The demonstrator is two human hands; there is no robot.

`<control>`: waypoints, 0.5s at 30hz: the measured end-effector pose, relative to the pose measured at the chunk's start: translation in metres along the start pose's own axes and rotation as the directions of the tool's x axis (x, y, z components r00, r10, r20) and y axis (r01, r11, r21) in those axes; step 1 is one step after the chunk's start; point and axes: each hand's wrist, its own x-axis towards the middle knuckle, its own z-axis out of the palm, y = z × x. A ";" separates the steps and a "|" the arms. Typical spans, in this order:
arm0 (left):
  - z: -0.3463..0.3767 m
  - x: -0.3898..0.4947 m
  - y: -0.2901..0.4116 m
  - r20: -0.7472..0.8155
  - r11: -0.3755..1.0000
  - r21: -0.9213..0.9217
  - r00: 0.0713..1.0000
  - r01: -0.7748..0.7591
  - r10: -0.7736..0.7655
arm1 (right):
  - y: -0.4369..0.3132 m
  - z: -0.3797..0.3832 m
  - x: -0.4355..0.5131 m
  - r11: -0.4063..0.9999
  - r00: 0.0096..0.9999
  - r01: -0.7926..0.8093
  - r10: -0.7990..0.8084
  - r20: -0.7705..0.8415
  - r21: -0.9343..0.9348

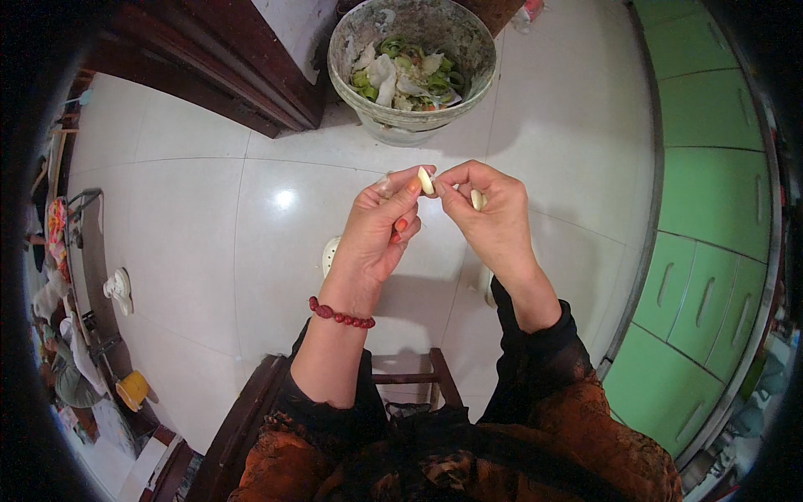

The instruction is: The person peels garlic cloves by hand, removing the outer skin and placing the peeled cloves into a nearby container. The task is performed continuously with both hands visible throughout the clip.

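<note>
My left hand [384,224] pinches a pale peeled clove [425,180], which looks like garlic, between thumb and index finger. A beaded red bracelet [339,317] circles that wrist. Close against the clove's right side is my right hand [492,204], its thumb and index fingertips together. Whether a bit of skin sits between those tips is too small to tell. A second pale clove [478,199] is tucked in the curled fingers of the right hand. Both hands are raised above the tiled floor, just short of the bucket.
Ahead stands a dirty plastic bucket [411,119] partly filled with vegetable scraps [401,72]. A dark wooden door frame [251,81] is left of it. Green cabinets [712,194] line the right. A white shoe [119,290] and a yellow container [132,390] are at left.
</note>
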 end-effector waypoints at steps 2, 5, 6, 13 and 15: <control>0.000 0.000 0.001 0.008 1.000 -0.014 1.000 0.008 -0.008 | -0.001 0.001 0.001 0.997 1.000 -0.029 0.029 -0.001 0.069; -0.002 0.001 0.002 0.077 0.997 -0.081 0.997 0.016 -0.009 | -0.004 0.001 0.003 0.991 0.999 0.000 0.007 -0.052 0.133; -0.003 0.001 0.003 0.091 0.995 -0.098 0.996 0.025 -0.016 | -0.005 0.001 0.004 0.990 0.997 0.008 0.003 -0.074 0.139; -0.007 -0.003 0.006 0.097 0.995 -0.098 0.995 0.027 -0.018 | -0.009 0.001 0.023 0.980 0.981 0.072 -0.036 -0.189 0.188; -0.009 -0.004 0.008 0.109 0.996 -0.081 0.994 0.026 -0.017 | -0.005 0.001 0.032 0.976 0.971 0.066 -0.015 -0.237 0.208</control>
